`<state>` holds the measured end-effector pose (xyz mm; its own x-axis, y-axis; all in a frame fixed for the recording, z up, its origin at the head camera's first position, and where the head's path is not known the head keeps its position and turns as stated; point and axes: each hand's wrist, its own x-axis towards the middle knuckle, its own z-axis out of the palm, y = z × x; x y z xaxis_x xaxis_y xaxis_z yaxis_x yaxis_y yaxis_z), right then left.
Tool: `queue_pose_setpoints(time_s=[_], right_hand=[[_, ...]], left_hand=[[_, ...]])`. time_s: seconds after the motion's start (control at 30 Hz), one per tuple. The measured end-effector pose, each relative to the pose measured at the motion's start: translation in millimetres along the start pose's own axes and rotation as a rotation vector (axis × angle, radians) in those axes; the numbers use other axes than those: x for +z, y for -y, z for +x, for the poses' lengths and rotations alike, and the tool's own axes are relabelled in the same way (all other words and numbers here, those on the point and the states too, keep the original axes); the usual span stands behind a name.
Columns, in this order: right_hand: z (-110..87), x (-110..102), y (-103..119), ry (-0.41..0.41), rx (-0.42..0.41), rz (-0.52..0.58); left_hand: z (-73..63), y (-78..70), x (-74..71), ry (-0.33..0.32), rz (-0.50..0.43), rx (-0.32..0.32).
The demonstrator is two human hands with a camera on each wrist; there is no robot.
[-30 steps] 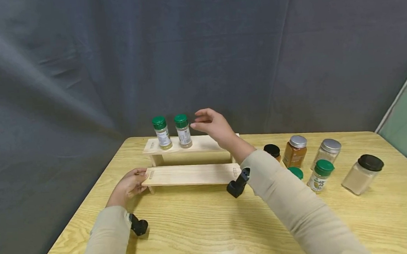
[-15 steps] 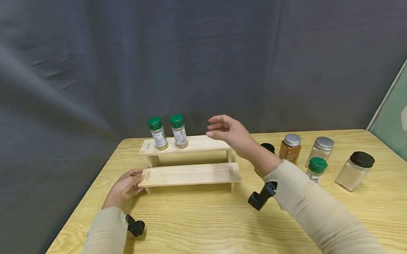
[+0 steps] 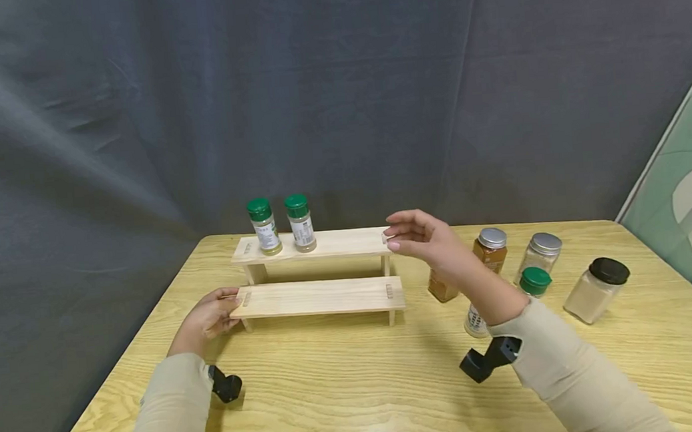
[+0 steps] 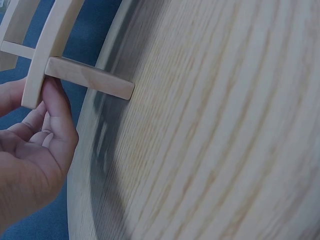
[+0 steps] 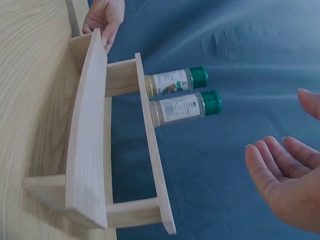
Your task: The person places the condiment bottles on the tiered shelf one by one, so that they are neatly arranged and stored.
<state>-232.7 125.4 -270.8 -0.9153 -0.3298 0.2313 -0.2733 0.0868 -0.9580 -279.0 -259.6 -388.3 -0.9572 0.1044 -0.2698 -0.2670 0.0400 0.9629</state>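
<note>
Dark blue-grey curtain forms the background. Below it extends a wood-grain desk; a green-and-white panel stands at the right edge of the head view. On the left half of the desk sits a two-level wooden rack, upright, its upper level set behind the lower one. The left hand pinches the left end of the lower level, thumb on top and fingers clamped underneath. The right hand is raised near the right end of the upper level, its thumb and fingers apart. Right of the rack stand a black-lidded jar and two silver-lidded jars; an orange-brown jar is partly hidden by the right hand. Near them is a green-capped bottle. Two green-capped shakers stand upright on the left part of the upper level, side by side and slightly apart.
</note>
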Motion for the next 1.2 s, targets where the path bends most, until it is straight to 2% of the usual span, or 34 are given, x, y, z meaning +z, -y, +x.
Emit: queue_pose_setpoints(time_s=[0.13, 0.33, 0.57, 0.87, 1.03, 1.2], right_hand=[[-13.9, -10, 0, 0.001, 0.019, -0.011], [-34.2, -28, -5, -0.027, -0.003, -0.017], [-53.9, -52, -15, -0.056, -0.033, 0.039], [-77.6, -79, -26, -0.069, -0.104, 0.119], [-92.2, -94, -32, -0.124, -0.104, 0.080], [-104.2, -109, -38, -0.158, -0.110, 0.123]], left_hand=[[-0.6, -1.5, -0.1, -0.002, 0.004, -0.005], [-0.6, -3.8, -0.5, 0.006, 0.022, -0.001], [-0.4, -4.4, 0.2, -0.008, 0.054, -0.003], [-1.4, -4.2, 0.7, -0.002, 0.043, -0.006], [-1.1, -5.1, 1.0, 0.008, 0.058, -0.003], [-1.5, -5.8, 0.4, 0.015, 0.070, -0.003]])
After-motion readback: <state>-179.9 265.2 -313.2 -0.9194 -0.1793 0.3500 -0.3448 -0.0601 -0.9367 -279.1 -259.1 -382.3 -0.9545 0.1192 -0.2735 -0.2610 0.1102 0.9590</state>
